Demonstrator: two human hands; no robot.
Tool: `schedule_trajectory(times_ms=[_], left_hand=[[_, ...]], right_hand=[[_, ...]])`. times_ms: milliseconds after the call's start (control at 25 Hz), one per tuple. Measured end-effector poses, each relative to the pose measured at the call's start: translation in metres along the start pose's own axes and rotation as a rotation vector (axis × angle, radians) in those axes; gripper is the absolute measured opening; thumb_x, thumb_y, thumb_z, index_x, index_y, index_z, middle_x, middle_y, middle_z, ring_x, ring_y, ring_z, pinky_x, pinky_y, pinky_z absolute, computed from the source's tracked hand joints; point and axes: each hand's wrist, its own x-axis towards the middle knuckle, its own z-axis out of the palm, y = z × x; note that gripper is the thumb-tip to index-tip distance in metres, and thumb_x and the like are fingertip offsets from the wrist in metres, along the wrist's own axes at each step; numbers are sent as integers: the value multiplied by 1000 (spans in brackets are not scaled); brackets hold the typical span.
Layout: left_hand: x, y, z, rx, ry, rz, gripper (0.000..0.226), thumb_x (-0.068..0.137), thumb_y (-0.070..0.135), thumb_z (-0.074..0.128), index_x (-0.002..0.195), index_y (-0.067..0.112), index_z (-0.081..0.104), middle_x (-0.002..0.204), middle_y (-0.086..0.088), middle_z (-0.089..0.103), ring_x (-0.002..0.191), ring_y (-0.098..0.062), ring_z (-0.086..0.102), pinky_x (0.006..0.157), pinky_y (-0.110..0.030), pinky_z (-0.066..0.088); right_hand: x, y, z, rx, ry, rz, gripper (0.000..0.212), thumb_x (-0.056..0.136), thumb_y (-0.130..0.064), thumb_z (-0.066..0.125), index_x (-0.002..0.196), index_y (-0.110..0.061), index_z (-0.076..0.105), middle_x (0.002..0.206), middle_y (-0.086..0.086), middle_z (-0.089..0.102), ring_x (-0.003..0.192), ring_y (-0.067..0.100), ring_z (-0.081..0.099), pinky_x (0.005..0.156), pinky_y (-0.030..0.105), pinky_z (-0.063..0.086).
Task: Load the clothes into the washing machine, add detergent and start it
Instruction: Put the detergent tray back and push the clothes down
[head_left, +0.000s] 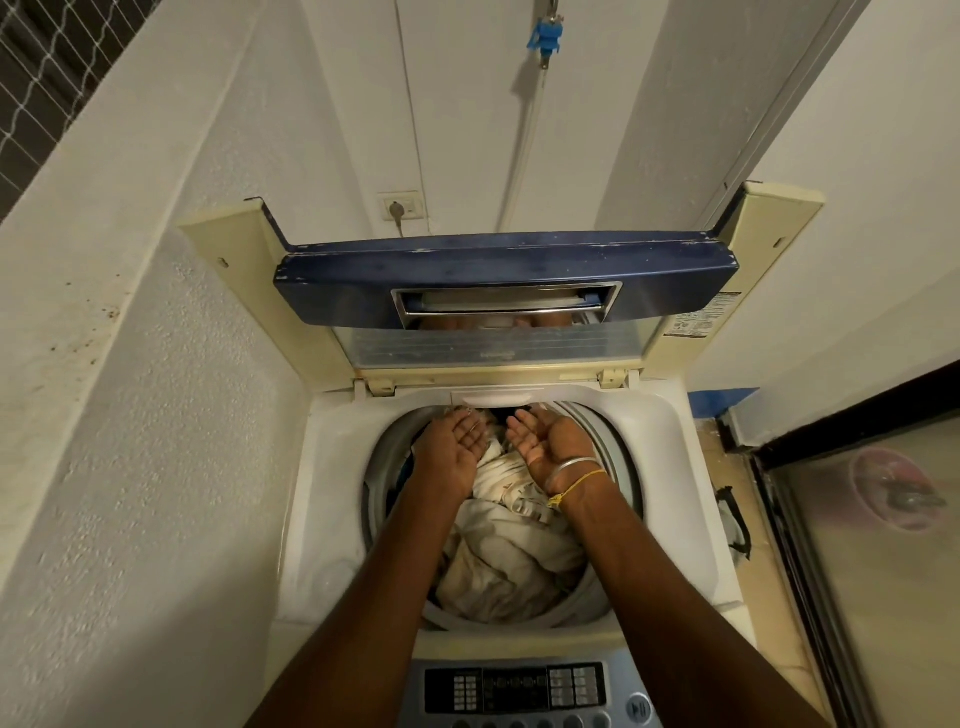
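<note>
A top-loading washing machine (322, 519) stands below me with its blue-edged lid (498, 291) folded up against the wall. Cream and beige clothes (511, 551) fill the drum. Both my arms reach over the drum toward its far rim. My left hand (457, 441) hovers over the clothes with fingers straight, holding nothing. My right hand (550, 441) is beside it, palm turned inward, fingers relaxed and empty, with bangles and a yellow thread on the wrist. The control panel (524, 691) lies at the near edge. No detergent is in view.
White walls close in on the left and back. A wall socket (401, 207) with a plug sits behind the lid, and a blue tap (545, 36) with a hose hangs above. A glass door (872, 545) stands to the right, with tiled floor beside the machine.
</note>
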Motion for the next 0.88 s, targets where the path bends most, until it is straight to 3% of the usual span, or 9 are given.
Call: schedule_trajectory(times_ms=[80, 160, 240, 320, 440, 560, 680, 760, 880], left_hand=[[-10, -4, -7, 83, -6, 11, 38, 106, 17, 38, 136, -4, 49, 137, -18, 54, 132, -32, 49, 107, -40, 40], [-22, -8, -14, 203, 11, 41, 31, 104, 18, 42, 127, 2, 56, 122, -11, 61, 119, -26, 57, 100, -36, 46], [-27, -13, -24, 321, 39, 86, 17, 101, 20, 49, 101, 12, 63, 98, -4, 65, 90, -19, 63, 80, -30, 51], [-32, -18, -38, 452, 55, 150, 13, 91, 25, 58, 79, 20, 61, 81, -1, 61, 71, -14, 57, 69, -29, 46], [-44, -27, -61, 663, 19, 225, 10, 80, 34, 58, 80, 26, 64, 89, 3, 64, 82, -14, 59, 87, -37, 47], [-66, -33, -76, 892, 17, 412, 18, 88, 26, 58, 86, 13, 70, 89, -4, 67, 82, -18, 60, 82, -36, 48], [-86, -40, -92, 1136, -19, 531, 20, 97, 21, 56, 106, 11, 70, 104, -8, 71, 95, -21, 63, 80, -28, 45], [-95, -41, -103, 1264, -53, 578, 29, 99, 24, 56, 125, 15, 64, 123, -8, 68, 112, -23, 62, 90, -28, 47], [-100, -41, -116, 1422, -123, 686, 38, 100, 27, 52, 138, 21, 55, 138, -5, 59, 126, -24, 56, 103, -39, 47]], right_hand=[[-8, 2, -3, -89, 9, -43, 35, 104, -13, 47, 137, -2, 50, 134, 19, 55, 129, 34, 52, 85, 40, 50], [-17, 4, -9, -238, 28, -115, 24, 102, -17, 52, 122, -7, 60, 119, 13, 64, 113, 29, 62, 83, 36, 53], [-25, 8, -17, -406, 38, -222, 13, 99, -17, 58, 99, -9, 68, 98, 13, 70, 87, 24, 66, 74, 32, 54], [-30, 13, -29, -561, 32, -339, 20, 95, -16, 63, 80, -6, 72, 78, 15, 68, 68, 24, 59, 62, 30, 49], [-39, 18, -47, -757, 109, -470, 25, 83, -11, 76, 59, -13, 69, 64, 12, 65, 61, 22, 56, 62, 39, 49], [-54, 23, -66, -903, 133, -541, 21, 70, -22, 87, 72, -17, 66, 69, 8, 68, 66, 24, 63, 72, 46, 57], [-72, 30, -81, -1088, 139, -633, 22, 75, -27, 85, 82, -20, 66, 76, 0, 70, 74, 20, 67, 75, 36, 55], [-85, 34, -88, -1295, 144, -698, 23, 81, -33, 79, 95, -19, 67, 88, 1, 72, 85, 20, 68, 77, 28, 49], [-99, 38, -94, -1591, 75, -723, 46, 85, -45, 67, 121, -17, 65, 115, 5, 71, 108, 24, 65, 88, 24, 46]])
